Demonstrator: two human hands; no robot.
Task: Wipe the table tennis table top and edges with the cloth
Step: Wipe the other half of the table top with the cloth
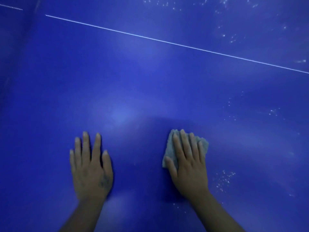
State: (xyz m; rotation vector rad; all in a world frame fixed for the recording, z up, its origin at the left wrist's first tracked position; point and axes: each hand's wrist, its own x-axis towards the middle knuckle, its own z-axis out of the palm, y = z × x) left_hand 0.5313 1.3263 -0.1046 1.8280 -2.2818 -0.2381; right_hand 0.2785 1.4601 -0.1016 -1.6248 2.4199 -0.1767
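The right hand [187, 164] presses the cloth [170, 153] flat on the blue desk [150, 81], fingers straight. The left hand [91, 168] lies flat and empty. White specks [224, 180] sit near, to the cloth's right, closest to the right hand.

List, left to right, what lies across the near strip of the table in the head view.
left hand → right hand, flat on the cloth → patch of white specks
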